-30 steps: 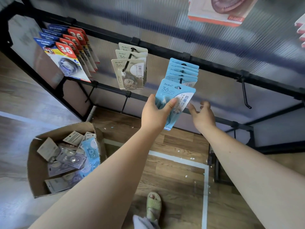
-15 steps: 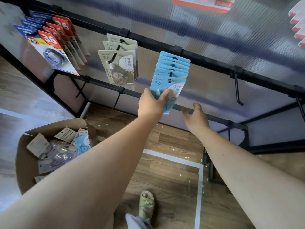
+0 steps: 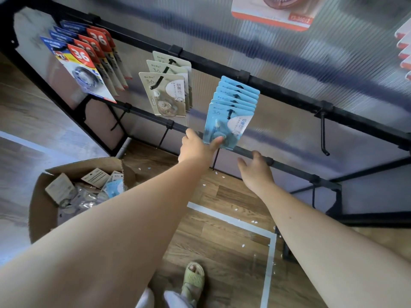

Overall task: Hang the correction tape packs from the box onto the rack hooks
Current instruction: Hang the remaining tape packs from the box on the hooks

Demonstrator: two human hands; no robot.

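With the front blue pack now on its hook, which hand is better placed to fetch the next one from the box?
Left, probably. The left hand pinches the front blue pack but is on the side of the box, which lies lower left. The right hand is open but farther off.

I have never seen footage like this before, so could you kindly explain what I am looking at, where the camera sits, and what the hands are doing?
There is no machine here: these are a person's two bare arms, filmed by one wide-angle camera worn on the head, looking forward and down.

In front stands a black rack with hooks. The left hand pinches the bottom of the front blue pack, which already hangs on a hook with other blue packs behind it. The right hand hovers open by the lower bar, holding nothing.

To the left hang beige packs and red-and-blue packs. One hook to the right is bare.

On the wooden floor sits a cardboard box with more packs inside.
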